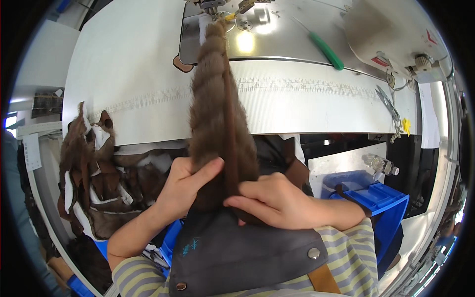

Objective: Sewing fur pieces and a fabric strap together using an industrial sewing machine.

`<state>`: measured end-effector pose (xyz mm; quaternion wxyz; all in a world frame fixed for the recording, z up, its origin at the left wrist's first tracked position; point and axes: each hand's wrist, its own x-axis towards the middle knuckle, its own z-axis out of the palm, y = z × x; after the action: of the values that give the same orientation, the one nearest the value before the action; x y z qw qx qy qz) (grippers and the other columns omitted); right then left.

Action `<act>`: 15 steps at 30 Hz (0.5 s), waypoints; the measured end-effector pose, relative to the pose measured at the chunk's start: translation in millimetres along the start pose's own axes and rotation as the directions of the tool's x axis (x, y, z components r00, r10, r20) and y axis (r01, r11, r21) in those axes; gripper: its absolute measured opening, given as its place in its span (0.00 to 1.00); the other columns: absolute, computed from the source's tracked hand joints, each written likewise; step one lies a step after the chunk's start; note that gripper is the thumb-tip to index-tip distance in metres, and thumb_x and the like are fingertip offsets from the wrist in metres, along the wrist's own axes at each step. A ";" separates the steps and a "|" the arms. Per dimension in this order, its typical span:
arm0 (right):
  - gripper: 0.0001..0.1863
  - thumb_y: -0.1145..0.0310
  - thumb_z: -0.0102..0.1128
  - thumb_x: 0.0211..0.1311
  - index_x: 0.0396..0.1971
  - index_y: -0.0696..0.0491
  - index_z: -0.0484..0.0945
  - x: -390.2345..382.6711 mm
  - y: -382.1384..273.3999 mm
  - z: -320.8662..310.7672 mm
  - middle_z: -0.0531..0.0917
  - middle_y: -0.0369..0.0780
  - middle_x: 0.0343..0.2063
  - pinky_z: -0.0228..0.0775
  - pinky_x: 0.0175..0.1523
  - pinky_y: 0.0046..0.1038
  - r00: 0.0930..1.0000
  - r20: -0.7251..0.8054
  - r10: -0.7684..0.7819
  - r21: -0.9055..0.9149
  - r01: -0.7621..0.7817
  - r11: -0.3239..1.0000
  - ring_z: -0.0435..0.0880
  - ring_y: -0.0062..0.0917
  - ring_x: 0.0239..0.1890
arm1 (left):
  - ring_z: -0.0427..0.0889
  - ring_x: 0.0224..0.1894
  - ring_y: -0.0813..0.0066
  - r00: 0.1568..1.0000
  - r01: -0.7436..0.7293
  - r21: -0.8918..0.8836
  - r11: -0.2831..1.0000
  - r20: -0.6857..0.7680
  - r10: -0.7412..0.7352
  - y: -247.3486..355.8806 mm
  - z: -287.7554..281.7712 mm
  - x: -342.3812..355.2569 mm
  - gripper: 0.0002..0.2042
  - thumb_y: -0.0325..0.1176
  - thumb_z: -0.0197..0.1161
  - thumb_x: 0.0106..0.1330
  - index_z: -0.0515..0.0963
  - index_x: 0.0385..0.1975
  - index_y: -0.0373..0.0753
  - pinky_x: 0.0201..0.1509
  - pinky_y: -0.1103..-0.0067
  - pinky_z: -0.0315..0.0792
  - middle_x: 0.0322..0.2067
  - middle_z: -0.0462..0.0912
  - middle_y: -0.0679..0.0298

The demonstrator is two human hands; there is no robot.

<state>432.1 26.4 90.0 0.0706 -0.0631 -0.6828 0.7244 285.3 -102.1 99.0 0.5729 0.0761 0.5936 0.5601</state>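
A long strip of brown fur (pixel 213 99) runs from the sewing machine's needle area (pixel 220 12) across the white table toward my body. A dark brown band (pixel 229 119) lies along its length. My left hand (pixel 190 180) grips the fur's near left side, thumb on top and the other fingers hidden beneath. On the opposite side, my right hand (pixel 272 200) pinches the near end of the band and fur between thumb and curled fingers. The far end of the fur narrows at the machine foot.
A green-handled awl (pixel 325 49) lies on the metal machine plate, and scissors (pixel 389 106) rest at the table's right. Fur pieces (pixel 94 173) are heaped at the left edge. A blue bin (pixel 381 198) and a plastic bottle (pixel 381 164) are at lower right.
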 end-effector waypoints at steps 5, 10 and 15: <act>0.22 0.59 0.63 0.57 0.10 0.52 0.66 -0.7 6.0 14.6 0.69 0.39 0.06 0.63 0.20 0.31 0.966 0.187 -0.179 -0.662 0.258 0.703 0.73 0.35 0.12 | 0.77 0.30 0.86 0.977 -0.211 0.271 0.939 0.024 0.212 -4.3 -1.3 -9.6 0.06 0.27 0.61 0.63 0.80 0.33 0.30 0.34 0.86 0.71 0.29 0.82 0.67; 0.25 0.50 0.49 0.65 0.28 0.61 0.78 40.9 -11.3 -53.1 0.82 0.42 0.19 0.70 0.23 0.24 0.962 -0.201 0.184 -0.057 -0.199 0.978 0.82 0.24 0.21 | 0.81 0.36 0.78 0.996 -0.093 -0.056 0.994 -0.024 0.091 33.7 3.6 -42.7 0.09 0.22 0.60 0.60 0.78 0.39 0.29 0.42 0.81 0.75 0.36 0.83 0.62; 0.17 0.59 0.43 0.69 0.36 0.60 0.71 141.4 32.2 -96.4 0.81 0.44 0.28 0.78 0.30 0.29 0.906 0.097 0.412 0.556 -0.393 0.733 0.83 0.31 0.28 | 0.81 0.36 0.79 0.998 0.042 -0.078 0.996 0.043 -0.039 39.3 12.0 -41.7 0.08 0.23 0.60 0.61 0.78 0.39 0.29 0.43 0.81 0.75 0.35 0.83 0.62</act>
<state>310.8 145.7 52.8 -0.0614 -0.1974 -0.4071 0.8897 286.6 -111.5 156.7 0.5989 0.0530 0.5604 0.5696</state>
